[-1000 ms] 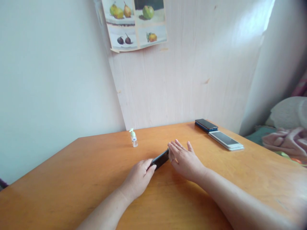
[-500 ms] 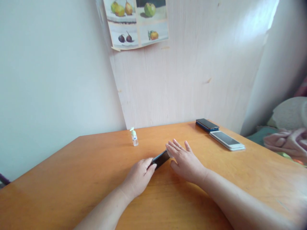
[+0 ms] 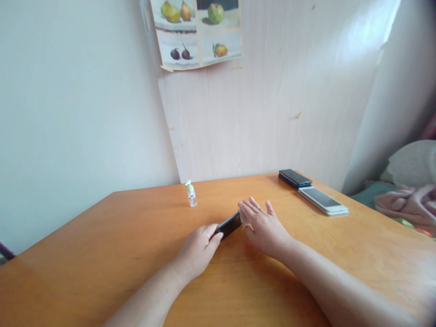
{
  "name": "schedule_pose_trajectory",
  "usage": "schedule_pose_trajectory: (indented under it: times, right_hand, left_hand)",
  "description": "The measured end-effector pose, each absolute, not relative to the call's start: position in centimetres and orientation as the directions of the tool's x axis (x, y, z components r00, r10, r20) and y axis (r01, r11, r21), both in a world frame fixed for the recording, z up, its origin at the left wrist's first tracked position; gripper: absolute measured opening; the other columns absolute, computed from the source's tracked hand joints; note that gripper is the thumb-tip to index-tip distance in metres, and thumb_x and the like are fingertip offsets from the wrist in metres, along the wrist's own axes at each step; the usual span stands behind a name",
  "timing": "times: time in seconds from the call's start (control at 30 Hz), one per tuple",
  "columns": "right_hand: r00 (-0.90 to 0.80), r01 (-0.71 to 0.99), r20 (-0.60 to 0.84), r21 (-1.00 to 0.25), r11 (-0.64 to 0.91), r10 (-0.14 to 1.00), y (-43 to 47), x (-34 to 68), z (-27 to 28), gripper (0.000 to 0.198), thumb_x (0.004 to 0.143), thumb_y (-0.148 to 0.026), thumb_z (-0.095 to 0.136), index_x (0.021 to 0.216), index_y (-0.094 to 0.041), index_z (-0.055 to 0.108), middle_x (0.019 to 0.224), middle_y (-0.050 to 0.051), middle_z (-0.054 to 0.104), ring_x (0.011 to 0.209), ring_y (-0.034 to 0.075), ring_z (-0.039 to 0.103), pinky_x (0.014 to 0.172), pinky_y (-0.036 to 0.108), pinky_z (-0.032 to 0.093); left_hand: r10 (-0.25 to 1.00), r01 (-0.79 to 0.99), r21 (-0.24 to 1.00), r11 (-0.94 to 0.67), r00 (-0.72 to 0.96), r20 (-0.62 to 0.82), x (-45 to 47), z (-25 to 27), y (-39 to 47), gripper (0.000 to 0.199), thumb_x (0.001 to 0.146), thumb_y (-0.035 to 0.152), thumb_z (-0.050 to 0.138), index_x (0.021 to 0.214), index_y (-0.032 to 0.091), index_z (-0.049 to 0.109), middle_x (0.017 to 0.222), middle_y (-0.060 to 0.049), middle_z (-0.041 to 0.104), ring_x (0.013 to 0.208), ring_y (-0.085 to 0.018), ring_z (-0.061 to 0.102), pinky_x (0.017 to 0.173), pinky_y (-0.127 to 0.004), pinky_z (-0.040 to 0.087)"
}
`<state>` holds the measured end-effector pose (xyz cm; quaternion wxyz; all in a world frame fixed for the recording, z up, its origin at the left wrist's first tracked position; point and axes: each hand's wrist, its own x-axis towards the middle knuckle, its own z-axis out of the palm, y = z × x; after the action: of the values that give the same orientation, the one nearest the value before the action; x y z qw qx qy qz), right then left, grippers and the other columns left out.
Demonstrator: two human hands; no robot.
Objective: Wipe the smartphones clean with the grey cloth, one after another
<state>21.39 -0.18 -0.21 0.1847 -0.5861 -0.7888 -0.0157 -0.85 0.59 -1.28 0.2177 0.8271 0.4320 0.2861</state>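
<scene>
A dark smartphone (image 3: pixel 229 226) is tilted above the middle of the table, its black screen partly showing. My left hand (image 3: pixel 198 250) grips its near left end, thumb along the front edge and fingers behind. At the phone's far right end, my right hand (image 3: pixel 264 227) presses a small white wipe (image 3: pixel 243 217) against it. The fingers of that hand are stretched out over the wipe, with the thumb below. Most of the wipe is hidden under the fingers, so I cannot tell whether it is tissue or cloth.
A small clear pump bottle (image 3: pixel 191 196) stands beyond my hands on the wooden table (image 3: pixel 85 254). At the back right lie a dark phone (image 3: pixel 295 177) on a blue case or phone and a white phone (image 3: pixel 322 200). Fruit pictures (image 3: pixel 199 34) hang on the wall.
My right hand and the white wipe have shifted slightly right, and a little more of the wipe shows. My left hand still holds the smartphone in nearly the same place.
</scene>
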Motion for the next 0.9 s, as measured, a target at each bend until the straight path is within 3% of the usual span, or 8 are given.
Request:
schedule_pose_trajectory:
  times: [0.27,0.33,0.53,0.77,0.9]
  right_hand:
    - [-0.619,0.722,0.294,-0.150,0.675,0.728,-3.1,17.8,0.2,0.085,0.072,-0.018,0.046,0.154,-0.018,0.024,0.160,0.005,0.024,0.149,0.023,0.014,0.119,0.053,-0.001]
    - [-0.585,0.752,0.294,-0.152,0.642,0.756,-2.6,18.2,0.2,0.083,0.073,-0.017,0.045,0.154,-0.020,0.027,0.160,0.004,0.026,0.149,0.023,0.015,0.119,0.055,-0.002]
    - [-0.271,0.922,0.311,-0.189,0.339,0.911,-0.6,21.0,-0.1,0.074,0.075,-0.016,0.043,0.149,-0.014,0.035,0.157,0.010,0.031,0.148,0.028,0.017,0.115,0.064,0.000]
    - [-0.608,0.727,0.295,-0.167,0.666,0.737,-3.1,17.9,0.4,0.082,0.074,-0.019,0.046,0.154,-0.020,0.026,0.160,0.004,0.025,0.149,0.022,0.014,0.120,0.053,0.000]
    - [-0.486,0.821,0.298,-0.168,0.546,0.822,-2.1,19.1,0.2,0.078,0.074,-0.015,0.044,0.152,-0.020,0.031,0.158,0.005,0.030,0.148,0.024,0.017,0.118,0.057,-0.001]
  left_hand:
    - [0.823,0.469,0.700,-0.538,0.472,0.316,-0.8,-1.4,0.7,0.027,0.095,0.033,0.044,0.100,0.019,0.067,0.103,-0.009,0.072,0.094,-0.023,0.066,0.084,-0.031,0.049]
    - [0.830,0.488,0.694,-0.529,0.466,0.305,-0.8,-1.4,0.7,0.027,0.095,0.034,0.045,0.100,0.020,0.067,0.100,-0.008,0.073,0.093,-0.023,0.067,0.083,-0.031,0.049]
    - [0.846,0.588,0.618,-0.522,0.448,0.288,-0.8,-1.3,0.6,0.025,0.094,0.033,0.047,0.101,0.021,0.068,0.094,-0.005,0.072,0.085,-0.021,0.065,0.077,-0.028,0.047]
    - [0.818,0.489,0.676,-0.552,0.474,0.325,-0.9,-1.6,0.8,0.025,0.097,0.030,0.044,0.098,0.020,0.066,0.101,-0.007,0.072,0.094,-0.021,0.067,0.082,-0.028,0.048]
    - [0.821,0.523,0.649,-0.553,0.476,0.316,-0.9,-1.4,0.7,0.023,0.095,0.030,0.046,0.100,0.021,0.067,0.098,-0.005,0.072,0.091,-0.021,0.066,0.081,-0.028,0.047]
